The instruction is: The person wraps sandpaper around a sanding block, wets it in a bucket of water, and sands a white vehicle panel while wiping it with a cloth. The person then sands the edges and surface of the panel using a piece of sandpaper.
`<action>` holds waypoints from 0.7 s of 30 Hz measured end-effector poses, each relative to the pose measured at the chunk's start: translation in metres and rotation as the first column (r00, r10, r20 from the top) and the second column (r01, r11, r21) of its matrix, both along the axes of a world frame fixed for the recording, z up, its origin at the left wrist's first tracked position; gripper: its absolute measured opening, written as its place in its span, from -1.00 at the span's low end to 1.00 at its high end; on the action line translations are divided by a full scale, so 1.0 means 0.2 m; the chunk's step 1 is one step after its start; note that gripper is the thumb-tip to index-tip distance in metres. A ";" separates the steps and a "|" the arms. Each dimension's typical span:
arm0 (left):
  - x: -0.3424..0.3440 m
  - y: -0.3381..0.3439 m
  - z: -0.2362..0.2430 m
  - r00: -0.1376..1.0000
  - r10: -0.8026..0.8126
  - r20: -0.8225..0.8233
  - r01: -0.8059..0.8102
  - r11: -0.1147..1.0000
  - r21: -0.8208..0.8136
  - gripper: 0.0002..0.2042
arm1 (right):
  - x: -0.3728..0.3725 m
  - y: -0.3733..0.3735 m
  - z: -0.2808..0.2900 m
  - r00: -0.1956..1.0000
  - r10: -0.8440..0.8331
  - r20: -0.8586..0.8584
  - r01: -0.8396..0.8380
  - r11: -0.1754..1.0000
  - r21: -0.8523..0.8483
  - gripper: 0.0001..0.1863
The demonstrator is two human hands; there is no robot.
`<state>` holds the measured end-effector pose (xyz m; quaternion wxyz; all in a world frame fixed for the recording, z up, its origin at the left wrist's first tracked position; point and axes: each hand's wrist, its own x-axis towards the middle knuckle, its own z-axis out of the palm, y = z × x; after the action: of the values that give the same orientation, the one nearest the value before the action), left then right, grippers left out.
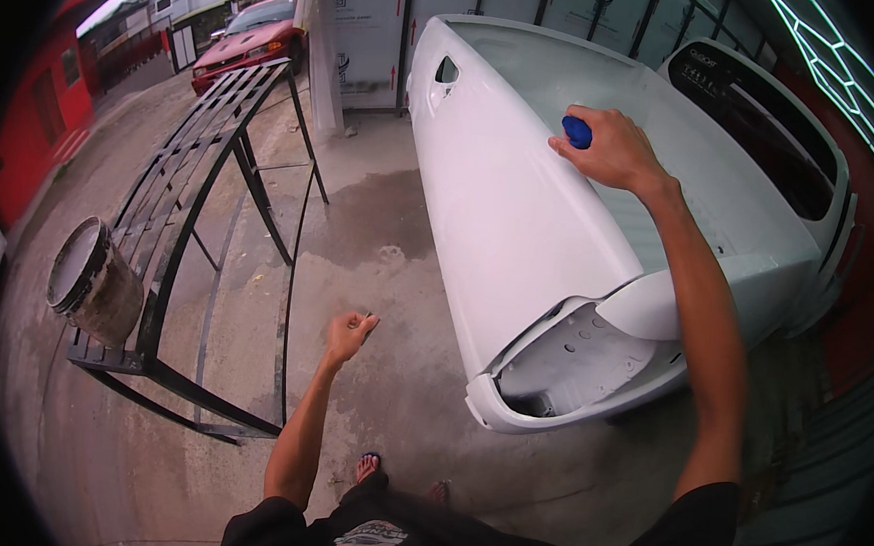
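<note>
My right hand [615, 152] is closed around a small rounded blue lump [577, 132], perhaps clay or a balled cloth; I cannot tell which. It is at the top edge of a white pickup truck bed [530, 219]; whether the lump touches the paint is unclear. My left hand [350, 335] hangs lower, over the concrete, between the truck bed and a black metal rack. Its fingers are pinched together, with a tiny dark bit showing at the tips, too small to name. A hollow tail light recess [582, 357] shows at the bed's near corner.
A black slatted metal rack [160, 301] stands to the left, with a dirty bucket [101, 287] on its near end. Beyond it is a parked red car [251, 41]. Wrapped panels [371, 39] line the back. The concrete floor [378, 259] has a dark damp patch.
</note>
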<state>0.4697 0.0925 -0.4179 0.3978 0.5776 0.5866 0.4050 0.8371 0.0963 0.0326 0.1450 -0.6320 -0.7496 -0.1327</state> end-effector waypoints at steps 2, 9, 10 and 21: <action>-0.36 -0.49 -0.52 0.992 0.048 -0.118 -0.064 0.988 -0.143 -0.60 | -0.09 0.01 0.01 0.996 0.092 -0.002 -0.092 0.995 0.038 -0.61; -1.00 -2.09 -1.24 0.822 0.329 -0.465 -0.568 0.433 -0.699 -0.44 | -0.28 -0.01 0.02 0.951 0.307 0.045 -0.310 0.945 0.106 -0.69; -1.02 -2.20 -1.27 0.791 0.294 -0.537 -0.612 0.353 -0.708 -0.39 | -0.32 -0.01 0.02 0.943 0.323 0.083 -0.331 0.937 0.108 -0.70; -1.07 -2.10 -1.16 0.707 0.694 -0.135 -0.535 0.401 -0.744 -0.66 | -2.15 0.16 0.05 0.420 0.722 -0.550 -0.902 0.397 -0.167 -0.39</action>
<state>0.2561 -0.3277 -0.6505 0.4716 0.0627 0.8254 0.3038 0.4066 0.1284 0.0422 0.1908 -0.1972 -0.9257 0.2605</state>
